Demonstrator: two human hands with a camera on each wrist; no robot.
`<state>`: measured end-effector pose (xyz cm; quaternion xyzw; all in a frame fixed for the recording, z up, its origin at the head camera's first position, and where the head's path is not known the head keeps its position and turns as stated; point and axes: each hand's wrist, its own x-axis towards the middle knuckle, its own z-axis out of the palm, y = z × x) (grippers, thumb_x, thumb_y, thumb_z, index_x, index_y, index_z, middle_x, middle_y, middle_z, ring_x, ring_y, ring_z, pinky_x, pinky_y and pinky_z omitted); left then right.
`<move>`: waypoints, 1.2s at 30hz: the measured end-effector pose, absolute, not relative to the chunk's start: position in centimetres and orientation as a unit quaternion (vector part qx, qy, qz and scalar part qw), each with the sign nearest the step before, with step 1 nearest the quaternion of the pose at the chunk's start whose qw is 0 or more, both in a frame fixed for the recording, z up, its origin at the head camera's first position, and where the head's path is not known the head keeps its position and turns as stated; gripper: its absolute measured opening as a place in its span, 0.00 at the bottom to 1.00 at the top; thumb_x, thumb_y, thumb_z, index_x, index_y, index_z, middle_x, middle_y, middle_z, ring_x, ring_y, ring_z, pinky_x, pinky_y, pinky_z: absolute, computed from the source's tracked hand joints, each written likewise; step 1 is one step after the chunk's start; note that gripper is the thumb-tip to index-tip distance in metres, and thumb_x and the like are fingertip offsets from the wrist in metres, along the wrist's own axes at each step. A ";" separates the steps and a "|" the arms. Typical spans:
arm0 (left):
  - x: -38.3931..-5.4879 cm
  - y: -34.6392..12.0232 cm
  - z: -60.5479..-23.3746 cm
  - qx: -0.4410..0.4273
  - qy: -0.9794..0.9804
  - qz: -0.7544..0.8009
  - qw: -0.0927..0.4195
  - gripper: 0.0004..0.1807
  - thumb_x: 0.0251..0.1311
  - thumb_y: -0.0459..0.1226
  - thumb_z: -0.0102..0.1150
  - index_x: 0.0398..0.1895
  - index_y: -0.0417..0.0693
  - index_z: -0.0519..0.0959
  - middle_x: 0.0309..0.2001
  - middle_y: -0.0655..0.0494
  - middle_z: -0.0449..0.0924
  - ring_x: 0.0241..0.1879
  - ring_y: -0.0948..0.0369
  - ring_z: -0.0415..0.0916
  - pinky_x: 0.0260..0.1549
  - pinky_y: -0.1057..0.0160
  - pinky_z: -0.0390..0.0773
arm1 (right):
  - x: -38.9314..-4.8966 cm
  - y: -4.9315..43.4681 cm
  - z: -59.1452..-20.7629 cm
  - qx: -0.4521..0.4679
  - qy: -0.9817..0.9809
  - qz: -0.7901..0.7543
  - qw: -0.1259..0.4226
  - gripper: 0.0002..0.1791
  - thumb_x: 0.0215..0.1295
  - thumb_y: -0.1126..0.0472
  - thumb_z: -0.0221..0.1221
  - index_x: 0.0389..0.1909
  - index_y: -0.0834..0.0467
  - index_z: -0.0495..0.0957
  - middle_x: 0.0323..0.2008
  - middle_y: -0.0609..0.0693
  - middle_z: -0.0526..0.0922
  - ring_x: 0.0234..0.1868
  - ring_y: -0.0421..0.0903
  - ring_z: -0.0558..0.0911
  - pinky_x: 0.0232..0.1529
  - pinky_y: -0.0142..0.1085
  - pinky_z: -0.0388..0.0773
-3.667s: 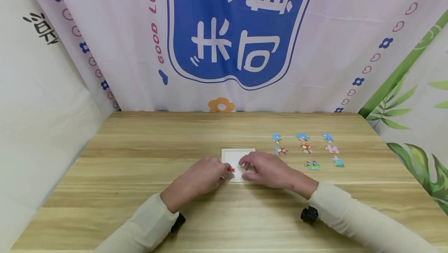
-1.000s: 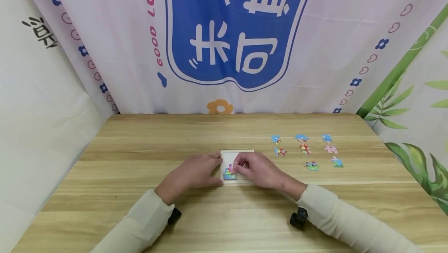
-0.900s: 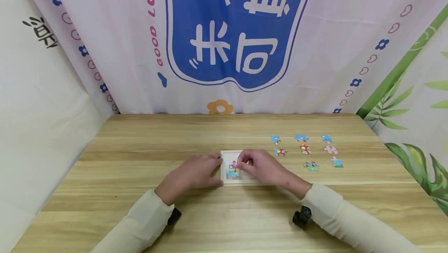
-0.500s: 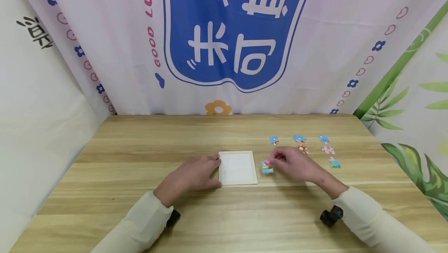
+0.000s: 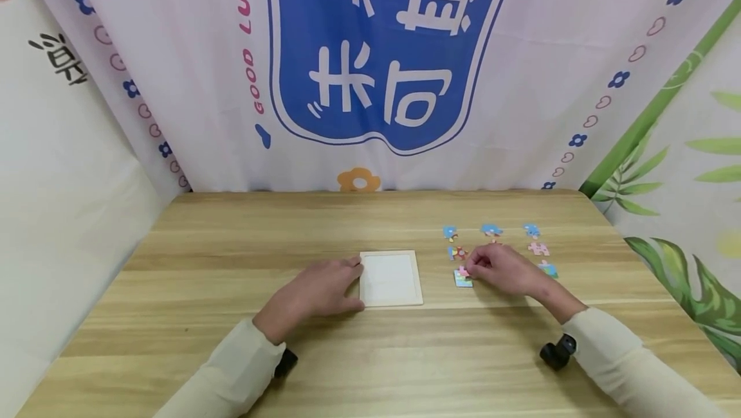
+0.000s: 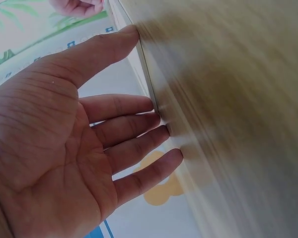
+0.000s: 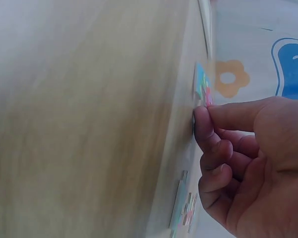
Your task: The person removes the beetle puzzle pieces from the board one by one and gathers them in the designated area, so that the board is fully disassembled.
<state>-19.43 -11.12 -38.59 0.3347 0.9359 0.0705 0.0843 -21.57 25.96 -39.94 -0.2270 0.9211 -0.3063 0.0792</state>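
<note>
My right hand (image 5: 503, 270) pinches a jigsaw piece (image 5: 463, 280) between thumb and index finger, just right of the square white puzzle tray (image 5: 390, 280). Blue, green and pink print shows on the piece; in the right wrist view the piece (image 7: 202, 84) stands at or very near the tabletop, its exact contact unclear. My left hand (image 5: 315, 289) rests at the tray's left edge. Its fingers are fairly straight in the left wrist view, with thumb and fingertips against the tray's side. Bare white surface fills the tray.
Loose jigsaw pieces lie in rows at the right: blue ones (image 5: 491, 229) at the back, a red and yellow one (image 5: 457, 253), a pink one (image 5: 538, 248) and a blue-green one (image 5: 547, 269). The right hand covers others. A printed curtain (image 5: 231, 167) hangs behind the wooden table (image 5: 260, 225).
My right hand has lifted the jigsaw piece out of the tray's near left corner and carried it right, onto the side of the loose pieces. My left hand has drawn back to the tray's left edge.
</note>
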 end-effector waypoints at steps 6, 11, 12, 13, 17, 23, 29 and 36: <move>-19.6 -11.2 -39.0 0.335 0.936 0.073 0.080 0.37 0.64 0.51 0.70 0.67 0.34 0.75 0.71 0.38 0.70 0.63 0.46 0.75 0.59 0.50 0.75 | -22.1 26.1 -40.2 -0.218 0.928 -0.293 0.072 0.08 0.75 0.67 0.57 0.36 0.56 0.83 0.33 0.44 0.82 0.33 0.43 0.74 0.37 0.37 0.74; -19.4 -11.4 -39.2 0.326 0.938 0.081 0.084 0.37 0.65 0.51 0.70 0.68 0.35 0.74 0.71 0.39 0.69 0.65 0.46 0.74 0.61 0.49 0.74 | -22.3 26.0 -40.3 -0.217 0.928 -0.295 0.073 0.08 0.75 0.67 0.58 0.36 0.56 0.83 0.32 0.43 0.82 0.33 0.42 0.75 0.37 0.37 0.74; -19.4 -11.4 -39.3 0.325 0.938 0.081 0.084 0.37 0.65 0.51 0.69 0.68 0.34 0.74 0.71 0.39 0.69 0.65 0.45 0.74 0.61 0.49 0.74 | -22.3 25.9 -40.4 -0.217 0.927 -0.296 0.076 0.08 0.75 0.67 0.58 0.36 0.56 0.83 0.32 0.43 0.82 0.33 0.42 0.75 0.37 0.37 0.74; -19.3 -11.5 -39.3 0.325 0.938 0.082 0.085 0.37 0.65 0.51 0.69 0.68 0.34 0.74 0.71 0.39 0.69 0.64 0.45 0.74 0.60 0.49 0.74 | -22.3 25.9 -40.5 -0.216 0.927 -0.297 0.078 0.07 0.75 0.66 0.58 0.36 0.56 0.83 0.32 0.43 0.82 0.33 0.42 0.75 0.37 0.36 0.74; -19.3 -11.4 -39.4 0.325 0.939 0.078 0.083 0.38 0.65 0.51 0.69 0.68 0.34 0.74 0.71 0.39 0.69 0.64 0.46 0.75 0.60 0.49 0.74 | -22.2 25.8 -40.6 -0.214 0.926 -0.301 0.078 0.07 0.75 0.67 0.58 0.36 0.56 0.82 0.31 0.44 0.81 0.32 0.42 0.74 0.35 0.35 0.73; -19.4 -11.3 -39.4 0.321 0.940 0.077 0.083 0.38 0.65 0.51 0.69 0.69 0.34 0.73 0.72 0.40 0.69 0.65 0.46 0.74 0.61 0.50 0.74 | -22.4 26.0 -40.5 -0.216 0.928 -0.296 0.070 0.07 0.75 0.66 0.58 0.35 0.56 0.82 0.32 0.44 0.81 0.32 0.42 0.74 0.35 0.35 0.73; -19.5 -11.3 -39.3 0.323 0.939 0.082 0.082 0.37 0.65 0.51 0.70 0.68 0.34 0.74 0.71 0.39 0.69 0.64 0.46 0.74 0.60 0.49 0.74 | -22.5 26.1 -40.4 -0.223 0.930 -0.287 0.064 0.07 0.75 0.66 0.59 0.36 0.56 0.83 0.33 0.43 0.82 0.32 0.42 0.74 0.36 0.35 0.74; -19.5 -11.3 -39.6 0.326 0.938 0.085 0.082 0.38 0.66 0.51 0.69 0.69 0.33 0.73 0.72 0.38 0.68 0.65 0.45 0.74 0.61 0.49 0.73 | -22.2 26.0 -40.1 -0.224 0.931 -0.288 0.028 0.05 0.73 0.66 0.61 0.38 0.57 0.84 0.34 0.44 0.83 0.36 0.41 0.78 0.38 0.37 0.77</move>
